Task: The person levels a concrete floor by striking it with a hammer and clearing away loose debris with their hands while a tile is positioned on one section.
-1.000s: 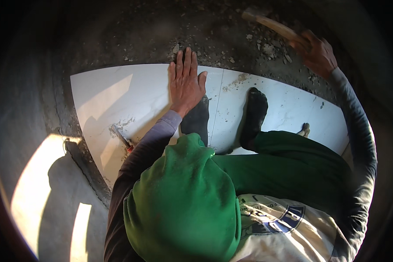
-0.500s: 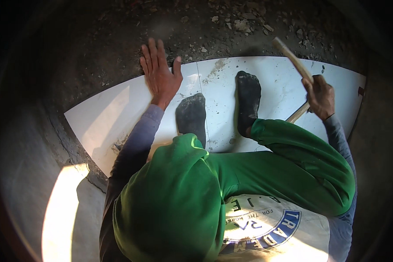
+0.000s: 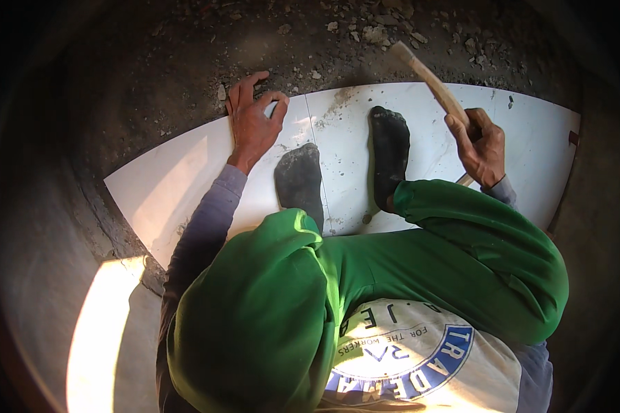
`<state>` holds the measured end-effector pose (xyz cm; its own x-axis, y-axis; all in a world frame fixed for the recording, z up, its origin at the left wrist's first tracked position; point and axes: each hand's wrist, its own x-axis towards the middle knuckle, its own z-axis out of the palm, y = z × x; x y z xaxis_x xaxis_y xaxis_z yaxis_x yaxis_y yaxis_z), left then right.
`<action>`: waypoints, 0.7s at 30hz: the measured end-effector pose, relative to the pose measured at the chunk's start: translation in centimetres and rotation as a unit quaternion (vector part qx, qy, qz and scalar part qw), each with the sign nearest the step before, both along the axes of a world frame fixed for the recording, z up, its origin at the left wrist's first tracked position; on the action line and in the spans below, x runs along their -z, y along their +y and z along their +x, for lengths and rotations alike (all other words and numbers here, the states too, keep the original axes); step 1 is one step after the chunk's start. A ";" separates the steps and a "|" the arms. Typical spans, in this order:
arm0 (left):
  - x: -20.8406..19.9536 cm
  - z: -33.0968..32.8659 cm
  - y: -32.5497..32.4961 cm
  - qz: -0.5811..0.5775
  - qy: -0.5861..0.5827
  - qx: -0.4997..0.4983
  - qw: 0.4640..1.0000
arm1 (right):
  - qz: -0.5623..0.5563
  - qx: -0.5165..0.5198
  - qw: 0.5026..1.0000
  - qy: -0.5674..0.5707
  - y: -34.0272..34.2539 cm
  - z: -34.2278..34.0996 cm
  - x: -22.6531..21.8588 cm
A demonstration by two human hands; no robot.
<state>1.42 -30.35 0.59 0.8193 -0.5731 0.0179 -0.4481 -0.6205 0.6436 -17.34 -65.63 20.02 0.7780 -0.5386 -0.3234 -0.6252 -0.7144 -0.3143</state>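
"How are the hands?"
"The right hand (image 3: 483,150) is closed round a wooden handle (image 3: 430,81) that slants up over the right white tile (image 3: 530,155). More pale wood (image 3: 466,180) shows below its wrist; I can't tell whether the two pieces join. The left hand (image 3: 251,131) is half curled at the far edge of the left white tile (image 3: 179,179), thumb and forefinger close together. Whether it pinches anything, I can't tell."
"What could go wrong?"
"A hard knock near the joint or an edge could chip or crack a tile, especially over a hollow. A stray swing might catch the dark-socked feet (image 3: 390,155), which rest on both tiles, or the left fingers."
"And the rubble (image 3: 377,34)?"
"It lies beside the far edge; grit straying under a tile could leave it rocking."
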 end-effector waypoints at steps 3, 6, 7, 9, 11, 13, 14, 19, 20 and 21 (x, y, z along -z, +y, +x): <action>-0.6 1.5 -0.4 0.021 0.010 0.021 1.000 | -0.002 -0.001 1.000 -0.031 -0.1 0.8 -0.1; -0.1 2.6 -0.7 0.048 0.020 0.063 0.997 | 0.001 0.017 0.999 -0.030 -0.1 0.9 0.0; 0.1 2.8 -0.7 0.047 0.019 0.072 0.996 | -0.001 0.015 0.999 -0.035 -0.1 0.8 0.2; 0.1 3.1 -0.4 0.052 0.024 0.083 0.995 | 0.004 0.017 0.999 -0.032 -0.1 0.6 0.5; -0.1 3.7 0.0 0.073 0.050 0.104 0.991 | 0.001 0.019 0.999 -0.036 0.0 0.3 1.0; -0.3 4.0 0.5 0.075 0.040 0.117 0.989 | 0.013 0.023 0.999 -0.034 -0.2 0.1 1.7; -0.4 4.2 0.2 0.067 0.025 0.132 0.989 | 0.016 0.028 0.999 -0.036 -0.3 -0.1 1.7; -1.5 6.0 -1.3 0.065 -0.017 0.217 0.974 | 0.026 0.060 0.998 -0.025 0.2 0.2 2.1; -1.7 6.5 -1.8 0.074 -0.037 0.252 0.964 | 0.030 0.062 0.997 -0.032 0.1 0.3 2.5; -1.9 6.8 -2.2 0.076 -0.036 0.252 0.964 | 0.034 0.063 0.997 -0.040 0.1 0.4 2.7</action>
<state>8.23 -32.58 2.46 0.4361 -0.8984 -0.0516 -0.7572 -0.3973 0.5184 -16.97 -65.58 17.29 0.7307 -0.6123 -0.3019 -0.6793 -0.6080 -0.4109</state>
